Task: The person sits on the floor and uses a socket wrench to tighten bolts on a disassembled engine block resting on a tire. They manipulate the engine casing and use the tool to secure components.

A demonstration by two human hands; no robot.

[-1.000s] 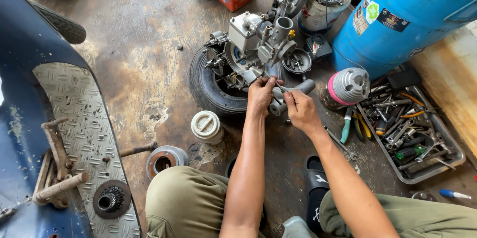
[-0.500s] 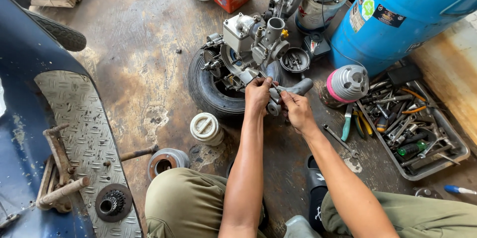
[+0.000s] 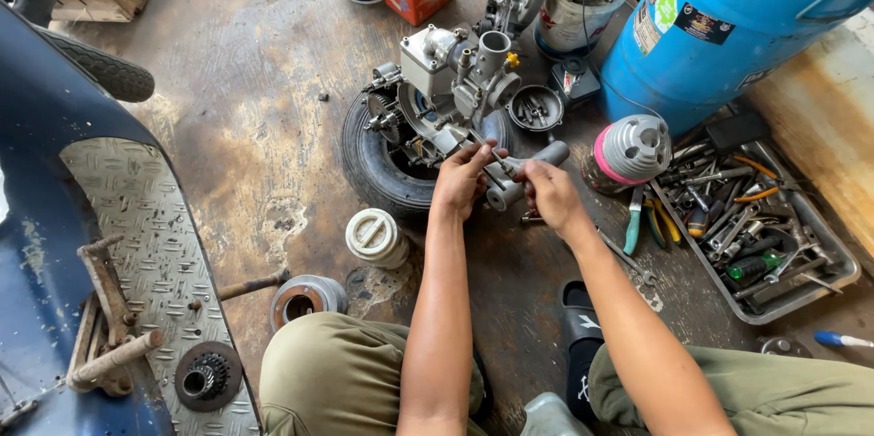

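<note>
Barrel (image 3: 728, 17): blue, upright at the far right
Tyre (image 3: 373, 167): flat on the floor, engine (image 3: 451, 81) resting on it
Tool tray (image 3: 842, 263): right of the hands
Left hand (image 3: 462, 181): closed on a thin tool (image 3: 499, 163) at the engine's near edge
Right hand (image 3: 549, 195): gripping the grey cylinder (image 3: 537, 161)

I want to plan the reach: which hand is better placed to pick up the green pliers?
The right hand: the pliers lie just beside it, while the left hand is farther, across the grey part.
</note>
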